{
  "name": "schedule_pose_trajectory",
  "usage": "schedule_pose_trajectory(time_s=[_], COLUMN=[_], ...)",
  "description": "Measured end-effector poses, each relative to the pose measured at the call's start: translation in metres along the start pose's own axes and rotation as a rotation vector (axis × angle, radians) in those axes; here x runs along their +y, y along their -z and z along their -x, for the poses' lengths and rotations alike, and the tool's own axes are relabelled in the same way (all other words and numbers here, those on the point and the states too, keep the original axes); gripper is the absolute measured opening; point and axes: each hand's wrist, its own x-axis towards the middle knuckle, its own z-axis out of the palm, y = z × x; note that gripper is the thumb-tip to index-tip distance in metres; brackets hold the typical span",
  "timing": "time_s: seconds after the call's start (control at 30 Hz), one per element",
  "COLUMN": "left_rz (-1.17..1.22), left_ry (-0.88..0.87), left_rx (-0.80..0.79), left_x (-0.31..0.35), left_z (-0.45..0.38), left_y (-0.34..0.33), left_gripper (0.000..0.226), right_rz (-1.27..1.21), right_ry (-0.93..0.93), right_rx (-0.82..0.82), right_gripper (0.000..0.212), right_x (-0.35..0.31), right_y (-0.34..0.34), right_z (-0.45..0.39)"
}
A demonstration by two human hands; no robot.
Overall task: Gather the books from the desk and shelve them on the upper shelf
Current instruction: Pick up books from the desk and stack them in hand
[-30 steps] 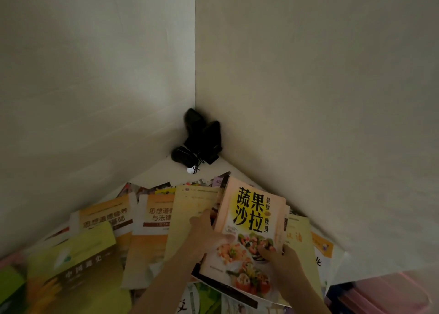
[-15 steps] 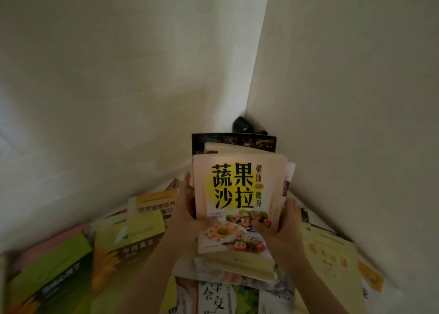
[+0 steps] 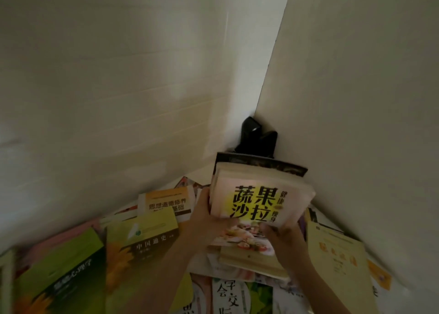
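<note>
Both bare forearms extend forward from the lower edge, the left hand (image 3: 209, 221) clasping the left edge of a stack of books (image 3: 256, 209) with thumb across the cover, the right hand (image 3: 285, 241) gripping its lower right corner, fingers (image 3: 268, 228) curled over the cover.

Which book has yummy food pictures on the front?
The salad book on top of the stack held up by the left hand and right hand. Its cover shows food dishes; the green sunflower book on the desk shows none.
</note>
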Motion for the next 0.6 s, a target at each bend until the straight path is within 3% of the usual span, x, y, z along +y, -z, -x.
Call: schedule_pose_trajectory(time_s=[0.1,0.3,0.43,0.6], left_rz=[-0.033,-0.152,-0.166,-0.321], left_ry=[0.029,-0.036,-0.077,-0.288], left_rx=[-0.053,-0.061,0.042,0.254], left_x=[-0.005,0.001,0.045,0.139], left_z=[0.005,0.015,0.044,0.104], left_y=[0.008,0.009,0.029,0.076], left_gripper=[0.088,0.066,0.069,0.065], right_rz=[0.047,0.09,0.098,-0.012], right_ry=[-0.052,-0.054,0.032,0.229], right_rx=[0.034,0.161,0.17,0.002], right_gripper=[0.032,0.022,0.014,0.032], right_x=[0.003,-0.024,-0.07,-0.151], right_y=[-0.004,-0.024,-0.04,-0.086], right_z=[0.007,0.027,0.045,0.058])
